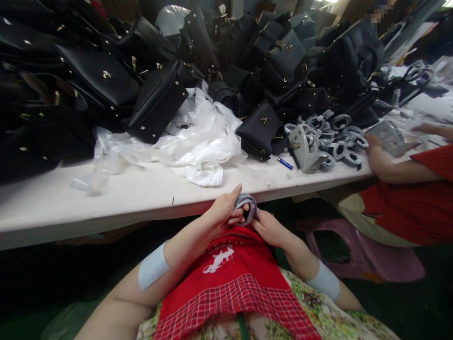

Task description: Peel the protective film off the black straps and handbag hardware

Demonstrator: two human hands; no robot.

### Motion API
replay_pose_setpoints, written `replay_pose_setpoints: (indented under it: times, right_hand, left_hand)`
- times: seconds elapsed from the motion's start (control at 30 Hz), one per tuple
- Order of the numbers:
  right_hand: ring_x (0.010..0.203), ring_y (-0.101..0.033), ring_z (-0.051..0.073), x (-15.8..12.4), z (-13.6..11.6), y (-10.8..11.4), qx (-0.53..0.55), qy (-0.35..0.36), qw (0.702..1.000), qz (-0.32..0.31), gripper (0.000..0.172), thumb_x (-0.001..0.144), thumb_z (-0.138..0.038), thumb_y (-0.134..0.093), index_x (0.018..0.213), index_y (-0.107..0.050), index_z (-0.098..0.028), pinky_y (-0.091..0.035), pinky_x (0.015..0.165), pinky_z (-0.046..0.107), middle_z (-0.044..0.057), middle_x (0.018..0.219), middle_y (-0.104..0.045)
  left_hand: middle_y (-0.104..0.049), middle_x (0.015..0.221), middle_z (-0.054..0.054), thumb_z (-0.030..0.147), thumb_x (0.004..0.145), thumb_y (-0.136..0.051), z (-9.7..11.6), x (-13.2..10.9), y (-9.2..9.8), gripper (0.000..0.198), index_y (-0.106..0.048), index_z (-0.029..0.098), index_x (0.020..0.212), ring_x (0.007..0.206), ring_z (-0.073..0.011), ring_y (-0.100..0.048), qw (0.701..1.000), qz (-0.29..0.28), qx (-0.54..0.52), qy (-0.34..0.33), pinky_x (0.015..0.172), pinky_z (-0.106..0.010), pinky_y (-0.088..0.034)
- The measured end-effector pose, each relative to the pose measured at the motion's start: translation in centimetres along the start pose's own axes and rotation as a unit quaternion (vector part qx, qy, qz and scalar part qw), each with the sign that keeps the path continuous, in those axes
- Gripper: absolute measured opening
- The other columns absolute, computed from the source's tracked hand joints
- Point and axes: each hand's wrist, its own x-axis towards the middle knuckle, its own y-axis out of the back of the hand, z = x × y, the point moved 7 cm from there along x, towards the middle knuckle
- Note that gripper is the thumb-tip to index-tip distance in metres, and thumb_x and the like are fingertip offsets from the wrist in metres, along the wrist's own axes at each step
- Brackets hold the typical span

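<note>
The rolled gray strap [252, 204] sat between the left hand [225, 208] and right hand [268, 228], near the counter [141, 191]. The left hand curled tight on its left side; the right hand pinched its lower right. Neither was nearer.

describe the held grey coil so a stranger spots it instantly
From the white table, look down to the red apron. Just above it in view, the left hand and right hand hold the grey coil. Unlike the coils heaped on the table, this one is hand-held.
</note>
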Motion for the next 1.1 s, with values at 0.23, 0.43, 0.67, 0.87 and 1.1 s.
replay_pose_setpoints:
  times: [0.23, 0.43, 0.67, 0.87, 1.1]
  right_hand:
    - [0.057, -0.052, 0.010, -2.0, -2.0, -3.5, 0.176, -0.030, 0.971, -0.159, 0.032, 0.097, -0.041, -0.045, 0.104, -0.062, -0.015, -0.043, 0.059, 0.022, 0.000, 0.069, -0.061]
    - [0.042, -0.041, 0.008, -2.8, -1.0, 3.1, 0.314, -0.045, 0.948, -0.006, 0.035, 0.089, -0.049, -0.056, 0.088, -0.062, -0.014, -0.035, 0.046, 0.022, -0.004, 0.049, -0.051]
    - [0.094, -0.062, 0.023, -1.8, 0.8, 8.9, -0.126, 0.004, 0.972, 0.198, 0.030, 0.092, -0.043, -0.051, 0.099, -0.067, -0.019, -0.047, 0.086, 0.038, 0.009, 0.097, -0.068]
    - [0.087, -0.062, 0.020, -0.7, 0.9, 4.2, 0.021, 0.005, 0.993, 0.114, 0.045, 0.098, -0.052, -0.032, 0.116, -0.061, -0.022, -0.050, 0.080, 0.035, 0.008, 0.103, -0.068]
    - [0.042, -0.035, 0.010, -0.7, 0.4, -1.6, 0.346, -0.066, 0.933, 0.072, 0.053, 0.092, -0.068, -0.033, 0.099, -0.054, -0.019, -0.028, 0.038, 0.023, 0.000, 0.060, -0.055]
  left_hand:
    - [-0.059, 0.068, 0.000, 0.056, 0.089, -0.048, 4.4, 1.1, 2.4, 0.043, -0.060, 0.015, 0.094, 0.061, -0.0137, -0.057, 0.969, 0.088, 0.021, -0.228, 0.068, -0.029, -0.049]
    - [-0.057, 0.073, -0.006, 0.038, 0.094, -0.035, 1.9, -0.1, -0.6, 0.032, -0.054, 0.018, 0.078, 0.068, -0.0208, -0.052, 0.750, 0.057, 0.568, -0.333, 0.068, -0.034, -0.040]
    - [-0.043, 0.045, 0.002, 0.057, 0.094, -0.029, -0.2, -0.1, -1.1, 0.059, -0.054, 0.018, 0.057, 0.041, -0.0110, -0.035, 0.910, -0.054, 0.386, -0.145, 0.046, -0.027, -0.025]
    - [-0.034, 0.034, 0.007, 0.070, 0.085, -0.041, -0.6, 0.6, -0.5, 0.063, -0.062, 0.014, 0.068, 0.033, -0.0095, -0.041, 0.994, -0.081, -0.068, -0.008, 0.040, -0.020, -0.033]
    - [-0.064, 0.061, -0.005, 0.060, 0.081, -0.060, 0.7, 0.3, -1.3, 0.054, -0.069, 0.007, 0.091, 0.057, -0.0157, -0.062, 0.972, -0.147, -0.171, -0.066, 0.058, -0.026, -0.053]
